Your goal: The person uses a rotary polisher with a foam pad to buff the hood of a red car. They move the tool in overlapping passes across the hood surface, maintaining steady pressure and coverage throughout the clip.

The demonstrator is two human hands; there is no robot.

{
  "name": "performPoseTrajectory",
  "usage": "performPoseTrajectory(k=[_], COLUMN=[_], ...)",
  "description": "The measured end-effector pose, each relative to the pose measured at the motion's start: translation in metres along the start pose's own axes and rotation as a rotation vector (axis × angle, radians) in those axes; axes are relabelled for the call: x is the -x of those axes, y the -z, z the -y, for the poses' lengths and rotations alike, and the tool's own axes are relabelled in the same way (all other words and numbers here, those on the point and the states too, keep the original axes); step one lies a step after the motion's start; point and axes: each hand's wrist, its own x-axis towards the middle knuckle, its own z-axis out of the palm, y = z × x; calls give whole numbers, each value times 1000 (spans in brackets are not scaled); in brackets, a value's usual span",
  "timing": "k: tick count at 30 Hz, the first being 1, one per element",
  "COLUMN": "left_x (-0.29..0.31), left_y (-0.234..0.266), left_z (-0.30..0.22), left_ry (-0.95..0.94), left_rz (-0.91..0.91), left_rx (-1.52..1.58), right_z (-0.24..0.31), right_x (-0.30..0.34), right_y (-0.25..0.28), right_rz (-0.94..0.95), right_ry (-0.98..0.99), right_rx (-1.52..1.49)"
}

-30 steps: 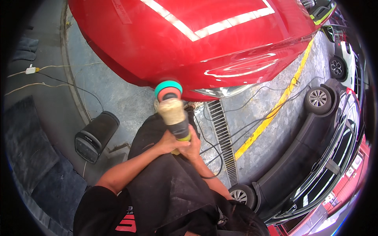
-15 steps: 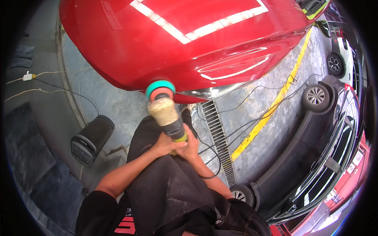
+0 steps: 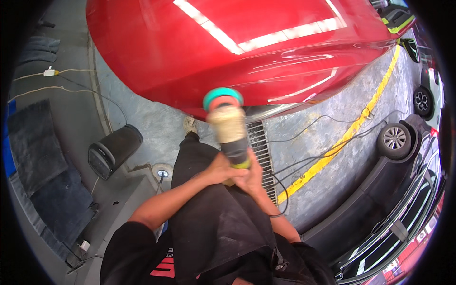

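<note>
Both of my hands are wrapped round the rear of a car polisher (image 3: 233, 135), close together in front of my body. My left hand (image 3: 219, 170) grips it from the left, and my right hand (image 3: 251, 175) closes on its other side. The tool points away from me, with a teal foam pad (image 3: 223, 96) on an orange backing at its far end. That pad overlaps the front edge of a red car hood (image 3: 190, 61); whether it touches the paint I cannot tell. A pale, fuzzy cover wraps the polisher's middle, slightly blurred.
A black cord (image 3: 284, 190) loops beside my right forearm. A floor drain grate (image 3: 259, 142) and a yellow floor line (image 3: 327, 154) run to the right. A dark car (image 3: 361, 204) stands at far right. On the left are a black speaker (image 3: 115, 151) and dark cloths (image 3: 40, 147).
The whole view has shifted, so the car and floor sit differently in the picture. The polisher has moved right along the hood's front edge, still held in both hands. My shoe now shows.
</note>
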Motion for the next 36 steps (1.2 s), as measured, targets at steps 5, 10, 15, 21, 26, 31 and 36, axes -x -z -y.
performPoseTrajectory(k=[5, 10, 15, 21, 26, 31, 36], left_x=[-8, -54, -48, -21, 4, 27, 47], left_y=[-26, -73, -53, -19, 10, 37, 64], left_z=[3, 2, 1, 8, 11, 16, 29], left_ry=[33, -123, -117, -12, 48, 56, 101], left_rz=[-151, -53, -54, -50, -81, -102, -104], left_rx=[7, 76, 95, 78, 67, 24, 23], right_z=[-20, -55, -44, -39, -10, 4, 16], right_x=[-10, 14, 4, 5, -6, -6, -10], right_y=[19, 51, 41, 1, -21, -46, -77], right_rz=[95, -16, 7, -22, -23, 110, 9], right_ry=[28, -221, -149, -20, 68, -2, 141], right_rx=[-88, -268, -118, -76, -35, -53, -11])
